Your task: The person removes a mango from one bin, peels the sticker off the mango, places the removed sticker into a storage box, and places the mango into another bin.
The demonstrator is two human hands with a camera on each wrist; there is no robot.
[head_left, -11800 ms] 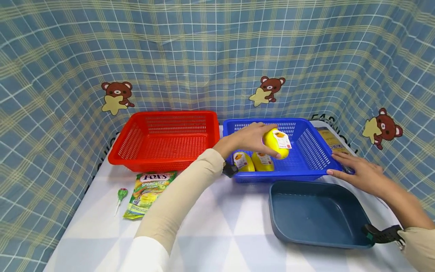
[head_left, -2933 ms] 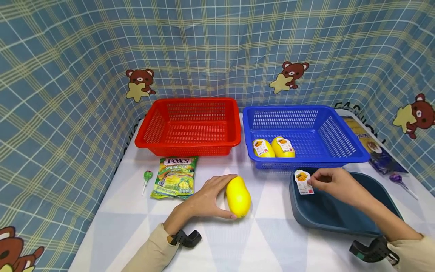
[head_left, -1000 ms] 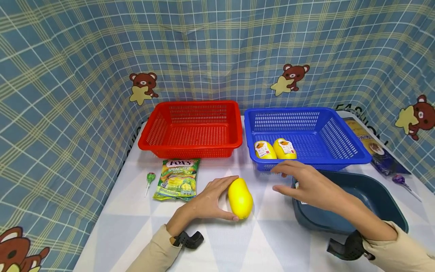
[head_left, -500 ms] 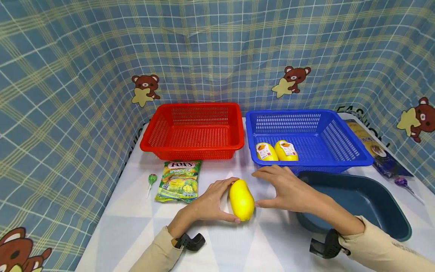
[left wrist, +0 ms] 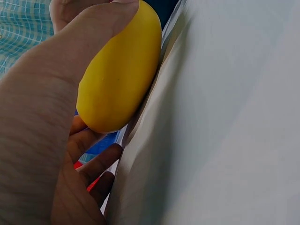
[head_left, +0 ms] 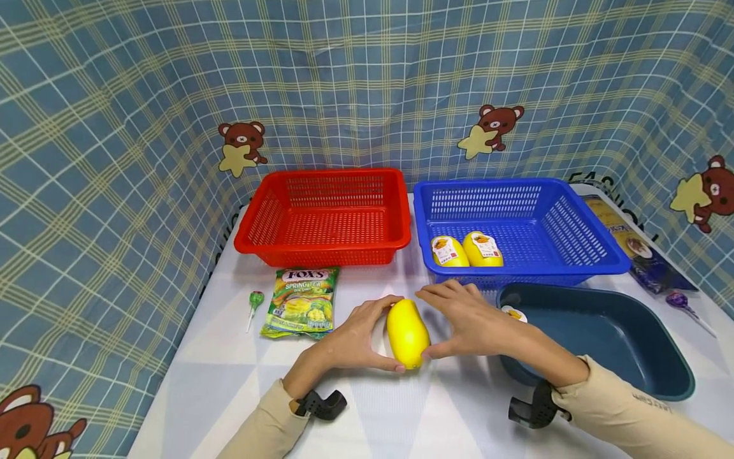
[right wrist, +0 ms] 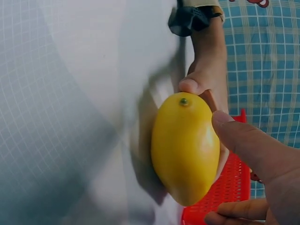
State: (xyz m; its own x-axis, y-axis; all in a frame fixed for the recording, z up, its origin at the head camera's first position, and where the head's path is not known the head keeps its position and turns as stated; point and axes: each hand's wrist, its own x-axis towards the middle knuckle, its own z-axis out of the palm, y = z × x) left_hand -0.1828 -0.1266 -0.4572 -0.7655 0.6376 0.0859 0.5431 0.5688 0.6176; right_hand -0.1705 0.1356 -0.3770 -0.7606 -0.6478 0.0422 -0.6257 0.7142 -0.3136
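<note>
A yellow mango point(head_left: 408, 335) lies on the white tablecloth, its visible side without a label. My left hand point(head_left: 358, 338) grips it from the left, thumb at the near end and fingers at the far end. On the other side my right hand point(head_left: 473, 322) reaches in with spread, relaxed fingers. In the right wrist view its thumb point(right wrist: 243, 136) meets the mango's edge, though I cannot tell whether it presses. A white label point(head_left: 514, 313) shows at the left wall of the dark blue bin point(head_left: 596, 389), partly hidden by the right hand.
Behind stand a red basket point(head_left: 321, 258) and a blue basket point(head_left: 545, 271) with two labelled mangoes point(head_left: 483, 249) inside. On the left lie a candy bag point(head_left: 304, 303) and a green lollipop point(head_left: 255, 299). A purple lollipop point(head_left: 677, 299) and a dark packet point(head_left: 642, 248) lie far right.
A mango has come from the blue basket to the table. The right hand held a label at the bin's wall, then moved left to the mango. The left hand has stayed on the mango.
</note>
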